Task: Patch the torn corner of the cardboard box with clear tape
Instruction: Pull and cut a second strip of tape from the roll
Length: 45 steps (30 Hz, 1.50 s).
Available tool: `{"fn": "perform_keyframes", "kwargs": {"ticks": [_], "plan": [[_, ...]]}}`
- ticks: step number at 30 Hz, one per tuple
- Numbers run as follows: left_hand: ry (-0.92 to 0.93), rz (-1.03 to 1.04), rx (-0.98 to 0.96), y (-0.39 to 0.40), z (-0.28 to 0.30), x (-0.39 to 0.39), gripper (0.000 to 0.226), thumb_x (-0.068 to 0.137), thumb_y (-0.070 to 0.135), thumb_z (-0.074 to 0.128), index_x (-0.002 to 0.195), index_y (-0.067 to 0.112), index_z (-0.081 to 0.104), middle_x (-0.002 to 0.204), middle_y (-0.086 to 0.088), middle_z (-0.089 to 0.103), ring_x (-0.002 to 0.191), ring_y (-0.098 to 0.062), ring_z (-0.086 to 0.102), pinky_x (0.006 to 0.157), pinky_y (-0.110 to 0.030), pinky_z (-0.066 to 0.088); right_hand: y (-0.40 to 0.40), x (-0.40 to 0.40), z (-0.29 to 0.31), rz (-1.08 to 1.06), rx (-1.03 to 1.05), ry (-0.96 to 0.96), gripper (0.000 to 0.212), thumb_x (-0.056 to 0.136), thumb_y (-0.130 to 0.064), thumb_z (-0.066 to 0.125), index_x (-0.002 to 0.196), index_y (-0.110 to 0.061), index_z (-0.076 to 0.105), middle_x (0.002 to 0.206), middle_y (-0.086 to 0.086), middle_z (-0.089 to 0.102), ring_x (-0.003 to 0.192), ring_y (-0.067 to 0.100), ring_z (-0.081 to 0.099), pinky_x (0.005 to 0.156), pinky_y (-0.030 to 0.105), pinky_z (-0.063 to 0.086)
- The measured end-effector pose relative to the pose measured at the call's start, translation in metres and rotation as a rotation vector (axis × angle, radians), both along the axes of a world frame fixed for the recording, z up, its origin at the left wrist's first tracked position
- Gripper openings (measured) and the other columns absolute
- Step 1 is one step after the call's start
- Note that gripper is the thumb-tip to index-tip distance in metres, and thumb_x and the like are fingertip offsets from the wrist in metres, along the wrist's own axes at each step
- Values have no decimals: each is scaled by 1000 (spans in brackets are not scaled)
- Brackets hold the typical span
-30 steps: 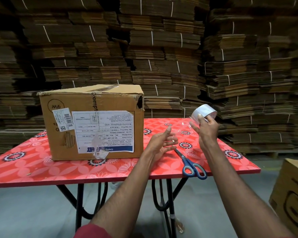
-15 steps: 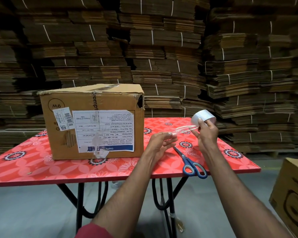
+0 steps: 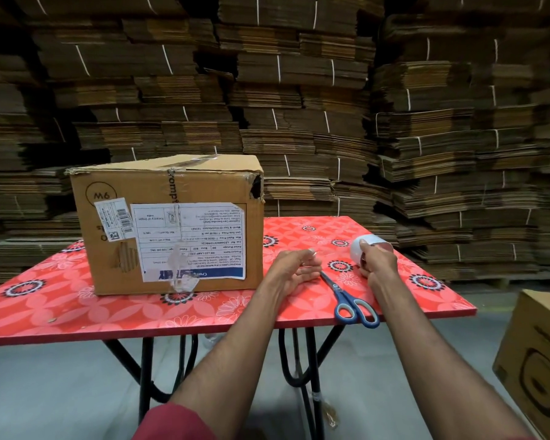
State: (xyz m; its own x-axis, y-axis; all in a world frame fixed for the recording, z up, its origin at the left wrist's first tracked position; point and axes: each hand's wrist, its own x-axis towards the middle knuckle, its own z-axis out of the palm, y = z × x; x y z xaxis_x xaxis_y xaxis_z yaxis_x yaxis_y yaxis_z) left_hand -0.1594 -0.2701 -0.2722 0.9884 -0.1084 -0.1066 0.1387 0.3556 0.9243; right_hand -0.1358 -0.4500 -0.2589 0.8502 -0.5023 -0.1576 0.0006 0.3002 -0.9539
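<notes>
A brown cardboard box [image 3: 172,223] with white labels stands on the left half of the red floral table [image 3: 77,312]. Its upper right front corner [image 3: 256,185] is torn open, showing a dark hole. My right hand [image 3: 378,265] grips a roll of clear tape [image 3: 367,249] low over the table, right of the box. My left hand [image 3: 294,271] pinches the pulled-out tape end between thumb and fingers, just right of the box's lower corner. The strip between the hands is barely visible. Blue-handled scissors [image 3: 350,300] lie on the table between my hands.
Tall stacks of flattened, bundled cardboard [image 3: 299,90] fill the whole background behind the table. Another brown box [image 3: 537,360] stands on the floor at the right. The table rests on black metal legs [image 3: 146,376] above a grey floor.
Both hands have dropped toward the table. The tape roll came down from above the table's far edge to just over its surface, and the left fingers closed on the tape end.
</notes>
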Motion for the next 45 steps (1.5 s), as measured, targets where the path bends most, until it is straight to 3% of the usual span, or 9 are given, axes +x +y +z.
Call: {"fn": "perform_keyframes", "kwargs": {"ticks": [7, 13, 18, 22, 25, 28, 31, 37, 45], "plan": [[-25, 12, 3, -3, 0, 0, 18, 91, 15, 71, 99, 1, 64, 97, -21, 69, 88, -32, 70, 83, -40, 60, -2, -6, -8, 43, -152, 12, 48, 85, -19, 82, 125, 3, 65, 112, 15, 65, 82, 24, 66, 87, 46, 62], [-20, 19, 25, -4, 1, -2, 22, 90, 14, 71, 105, 0, 62, 106, -23, 70, 98, -34, 70, 86, -40, 59, -5, -8, -9, 70, -202, 41, 48, 78, -23, 88, 115, 0, 68, 93, 8, 65, 94, 28, 70, 86, 45, 62], [-18, 23, 31, -3, 1, -4, 20, 91, 13, 70, 105, 1, 62, 105, -22, 70, 99, -33, 70, 83, -38, 60, -7, -12, -10, 65, -291, 49, 41, 78, -29, 88, 106, -2, 74, 102, 13, 73, 90, 26, 72, 82, 43, 63], [-24, 22, 42, -3, 0, -2, 19, 92, 11, 68, 106, 0, 61, 102, -20, 71, 97, -33, 70, 79, -36, 60, -5, -44, 2, -65, -720, 50, 36, 83, -32, 78, 113, -10, 75, 113, 11, 75, 98, 33, 70, 82, 42, 59], [-31, 26, 58, -4, -2, 0, 18, 93, 11, 67, 105, 0, 62, 102, -20, 71, 98, -33, 71, 80, -37, 60, 0, -83, 11, -1, -1108, 7, 12, 90, -22, 70, 92, -14, 79, 95, 10, 75, 80, 25, 64, 64, 25, 45], [-35, 28, 61, -5, -2, 1, 17, 93, 10, 67, 104, -1, 62, 103, -20, 70, 98, -33, 70, 83, -37, 59, 10, -111, 6, 193, -1387, 115, 19, 93, -16, 65, 78, -12, 76, 78, 5, 69, 66, 16, 59, 52, 25, 42], [-37, 35, 64, -7, -2, 1, 18, 93, 9, 67, 106, -1, 61, 101, -20, 70, 94, -32, 70, 83, -38, 60, 17, -125, 4, 263, -1483, 168, 16, 91, -16, 68, 77, -9, 72, 79, 7, 72, 67, 19, 67, 52, 29, 48], [-39, 30, 69, -9, -3, 2, 6, 93, 5, 64, 96, 1, 61, 94, -20, 68, 84, -30, 69, 80, -40, 60, 26, -152, 17, 324, -1683, 168, 26, 94, -33, 69, 97, -8, 66, 99, 12, 66, 94, 29, 65, 68, 31, 40], [-12, 47, 53, -8, -3, 5, 8, 93, 4, 65, 98, -2, 63, 91, -21, 69, 80, -31, 69, 81, -40, 60, 13, -162, 33, 522, -1740, 314, 34, 91, -26, 73, 68, -13, 51, 68, 1, 57, 54, 13, 55, 43, 22, 35]]}}
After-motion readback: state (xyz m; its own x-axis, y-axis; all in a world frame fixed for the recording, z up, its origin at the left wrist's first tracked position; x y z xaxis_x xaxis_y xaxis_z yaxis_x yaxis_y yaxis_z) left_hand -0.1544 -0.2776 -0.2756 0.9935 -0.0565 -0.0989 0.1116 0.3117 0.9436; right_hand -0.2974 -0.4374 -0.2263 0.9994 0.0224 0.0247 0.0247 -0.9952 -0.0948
